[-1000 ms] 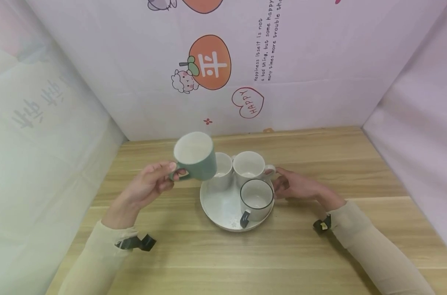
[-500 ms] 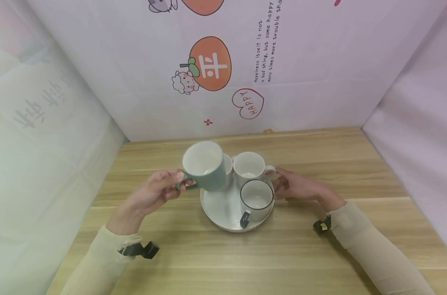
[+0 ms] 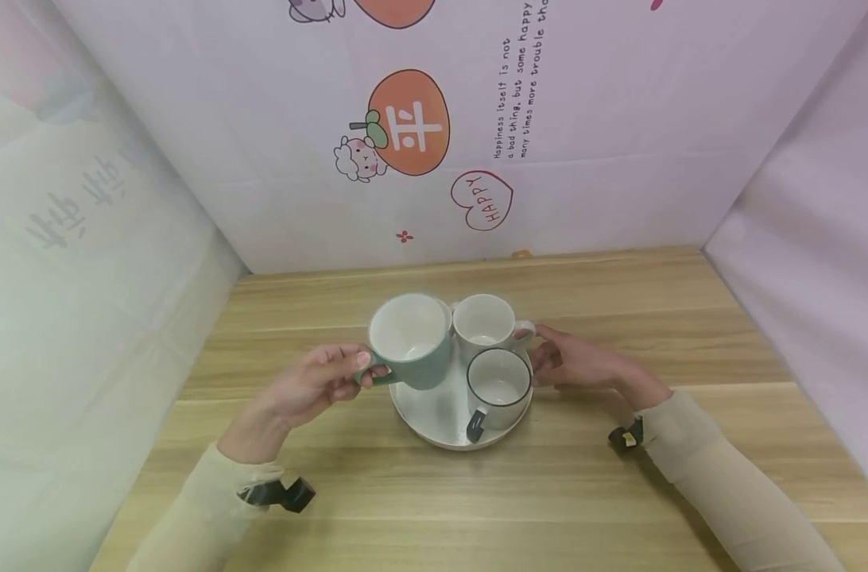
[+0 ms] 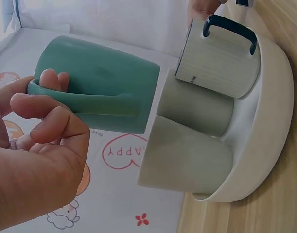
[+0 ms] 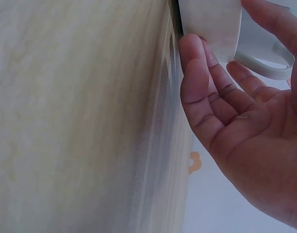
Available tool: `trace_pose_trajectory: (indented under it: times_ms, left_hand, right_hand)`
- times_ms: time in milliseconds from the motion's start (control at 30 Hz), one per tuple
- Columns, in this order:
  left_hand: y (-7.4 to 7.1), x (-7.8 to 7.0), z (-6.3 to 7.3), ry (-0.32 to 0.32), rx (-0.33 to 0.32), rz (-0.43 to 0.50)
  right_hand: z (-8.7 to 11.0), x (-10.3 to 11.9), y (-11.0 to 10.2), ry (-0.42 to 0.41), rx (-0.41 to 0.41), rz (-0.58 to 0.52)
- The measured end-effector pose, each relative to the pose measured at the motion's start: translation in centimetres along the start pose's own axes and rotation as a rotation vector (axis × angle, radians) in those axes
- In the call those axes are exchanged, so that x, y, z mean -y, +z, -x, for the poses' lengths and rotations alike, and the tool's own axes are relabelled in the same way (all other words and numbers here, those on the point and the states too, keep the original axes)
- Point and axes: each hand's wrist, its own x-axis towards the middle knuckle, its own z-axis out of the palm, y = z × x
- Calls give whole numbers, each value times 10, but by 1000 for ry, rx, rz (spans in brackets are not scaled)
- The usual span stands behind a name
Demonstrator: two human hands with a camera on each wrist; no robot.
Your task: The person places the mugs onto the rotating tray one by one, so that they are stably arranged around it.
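Observation:
My left hand [image 3: 327,381] grips the handle of a green mug [image 3: 428,370] with a white inside. The mug is tilted over the left part of a round white tray [image 3: 434,417]; the left wrist view shows it apart from the cups there. On the tray stand a white mug with a dark rim and dark handle [image 3: 501,405], a plain white mug [image 3: 482,322] behind it, and another white mug [image 4: 187,160], mostly hidden by the green one in the head view. My right hand [image 3: 573,361] rests its loosely bent fingers against the tray's right side, close by the plain mug's handle.
A wood-grain table [image 3: 420,508] lies under the tray. A printed white cloth wall [image 3: 277,159] rises behind it, with pale cloth at both sides. Each wrist wears a dark strap mount, one by the left sleeve [image 3: 191,500], one by the right sleeve [image 3: 727,469].
My left hand has carried the green mug rightward and toward me, lower over the tray, so that it now covers most of the left white mug. My right hand has stayed in place.

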Motion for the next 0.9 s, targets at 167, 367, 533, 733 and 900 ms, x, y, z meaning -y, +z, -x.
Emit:
trace_pose_trajectory:
  times_ms: [167, 367, 533, 733, 900]
  left_hand:
    - [1, 6, 0, -7, 8, -14]
    - [1, 13, 0, -26, 17, -20]
    - [2, 19, 0, -49, 20, -22]
    - [0, 28, 1, -60, 26, -21]
    - [-1, 35, -1, -93, 4, -46]
  right_hand:
    - [0, -2, 1, -5, -3, -2]
    - [0, -2, 1, -6, -9, 1]
    - [0, -2, 2, 9, -8, -8]
    - [1, 0, 3, 24, -4, -22]
    - [0, 0, 2, 14, -5, -12]
